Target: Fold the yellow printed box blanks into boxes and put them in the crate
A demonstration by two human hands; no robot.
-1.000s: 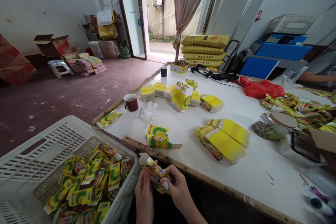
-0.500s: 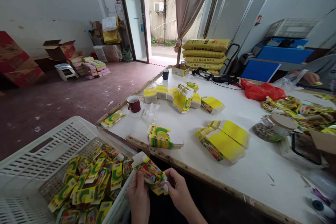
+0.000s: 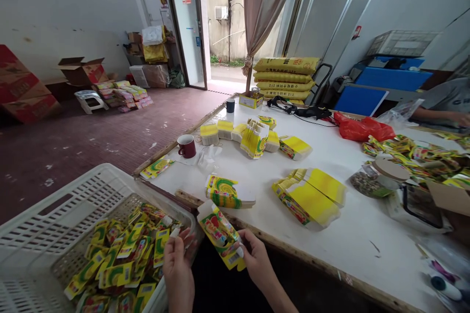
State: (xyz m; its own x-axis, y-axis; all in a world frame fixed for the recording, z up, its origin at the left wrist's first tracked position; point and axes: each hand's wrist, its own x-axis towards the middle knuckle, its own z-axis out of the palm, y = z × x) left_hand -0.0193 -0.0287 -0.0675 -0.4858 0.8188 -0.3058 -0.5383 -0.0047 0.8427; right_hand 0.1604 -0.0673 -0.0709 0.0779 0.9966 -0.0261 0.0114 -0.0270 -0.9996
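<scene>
My right hand (image 3: 257, 260) grips a small printed yellow-and-green carton (image 3: 221, 237) by its right edge, in front of the table edge. The carton tilts, with a white flap at its upper end. Left of it, my left hand (image 3: 179, 265) is apart from the carton, its fingers spread and nothing visible in them. White covers show on fingertips of both hands. Close by my left hand stands a white plastic crate (image 3: 99, 176) holding many small yellow packets (image 3: 116, 274). Just beyond the carton, a stack of flat cartons (image 3: 227, 191) lies on the table.
The white table (image 3: 264, 225) carries more carton stacks (image 3: 308, 195), a maroon mug (image 3: 187, 146), a dark cup (image 3: 230, 105), a lidded jar (image 3: 380, 177) and a red plastic bag (image 3: 363, 127). At the right, another person's arm (image 3: 436, 116) reaches over a packet pile (image 3: 414, 154).
My left hand has let go of the carton and moved left toward the crate, fingers opening. My right hand keeps the carton, now slightly to the right and turned more upright.
</scene>
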